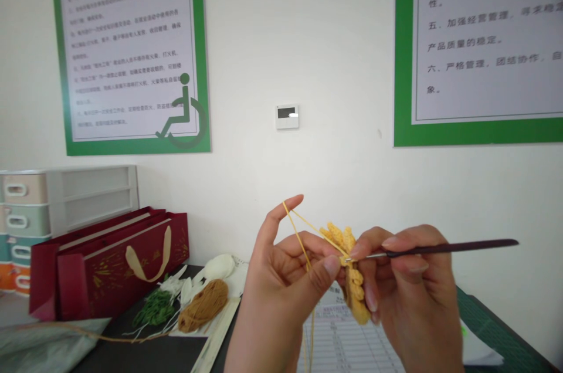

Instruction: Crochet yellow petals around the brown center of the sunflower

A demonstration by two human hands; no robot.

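My left hand (290, 273) pinches the edge of a yellow crochet piece (355, 285) between thumb and fingers. Its raised index finger carries a strand of yellow yarn (303, 241), which runs down to the work and also hangs below the hand. In my right hand (411, 279) is a crochet hook (457, 247) with a dark handle, pointing left. The hook's metal tip meets the top edge of the piece, close to my left thumb. Fingers of my right hand also touch the piece, whose curled, bumpy lobes hang down between both hands. Part of it is hidden behind the fingers.
Dark red gift bags (127, 267) and a drawer unit (92, 188) stand at the left. Brown yarn (203, 305), green yarn (155, 307), white pieces and a ruler (216, 338) lie nearby. Below my hands is a printed sheet (334, 343); a green cutting mat (497, 329) lies right.
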